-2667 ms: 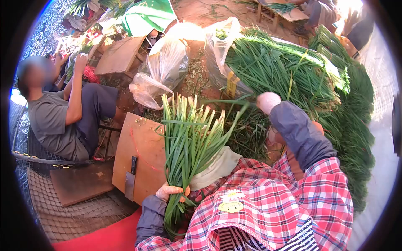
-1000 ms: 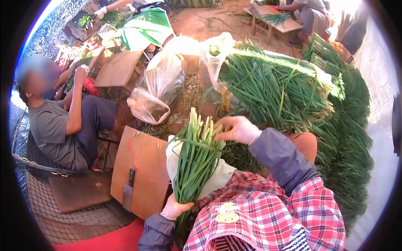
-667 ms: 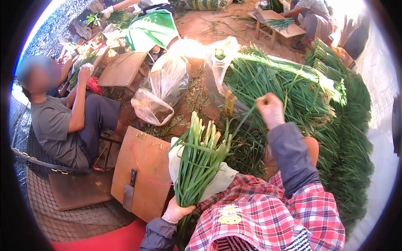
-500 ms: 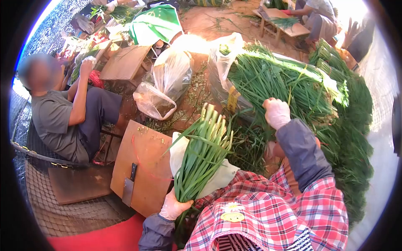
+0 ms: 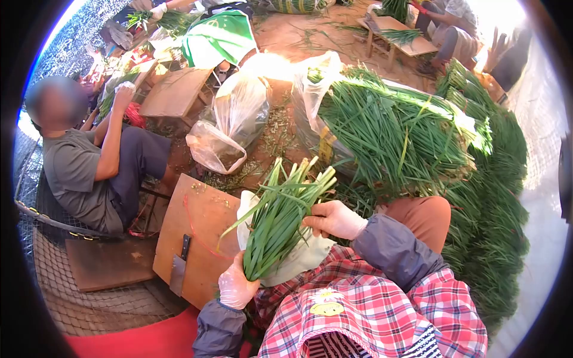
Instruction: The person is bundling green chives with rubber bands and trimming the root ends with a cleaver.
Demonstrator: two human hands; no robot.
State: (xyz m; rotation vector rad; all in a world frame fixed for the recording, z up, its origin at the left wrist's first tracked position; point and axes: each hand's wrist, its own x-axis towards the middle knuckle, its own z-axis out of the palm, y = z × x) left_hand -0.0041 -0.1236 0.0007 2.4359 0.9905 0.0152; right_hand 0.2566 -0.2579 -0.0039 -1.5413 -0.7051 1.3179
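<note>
The left hand (image 5: 237, 286) grips the chive bunch (image 5: 277, 224) above a pale cloth (image 5: 307, 259); the right hand (image 5: 339, 219) touches its side, fingers curled, its hold unclear; the bunch looks partly sorted, stems uneven, no tie visible, a large heap (image 5: 394, 131) remaining ahead.

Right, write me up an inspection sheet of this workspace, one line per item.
Surface: wooden board, a knife lying at its left side.
Job's things: bundle of long green stalks, pale cut ends pointing up and away, above a pale cloth on the lap.
Clutter: plant scraps on the ground beside a clear plastic bag.
Hands: left hand grips the bundle's lower end; right hand is at its right side, grip unclear.
Cables: nothing seen.
Surroundings: a seated person at left; large heap of greens ahead to the right.
</note>
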